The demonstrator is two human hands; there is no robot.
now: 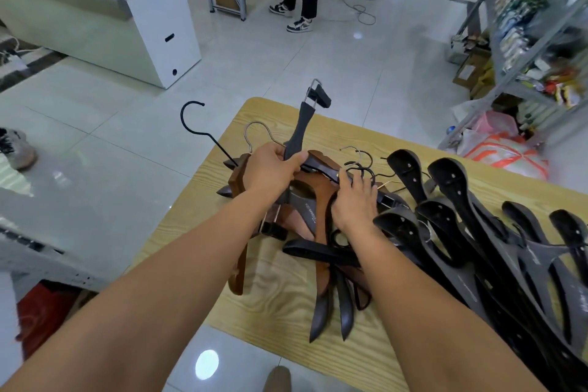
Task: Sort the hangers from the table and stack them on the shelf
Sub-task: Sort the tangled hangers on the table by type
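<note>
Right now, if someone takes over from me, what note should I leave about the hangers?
Left grip holds a dark grey clip hanger tilted up from the mixed pile of brown wooden and dark hangers. Right grip rests on that pile; its hold is unclear. Black plastic hangers lie grouped at right on the light wooden table. To do: finish sorting, stack on shelf.

Wood, plastic and metal before me
Brown hangers [238, 264] look smooth wood, dark hangers [445, 175] matt plastic, table [280, 312] pale wood-grain.
</note>
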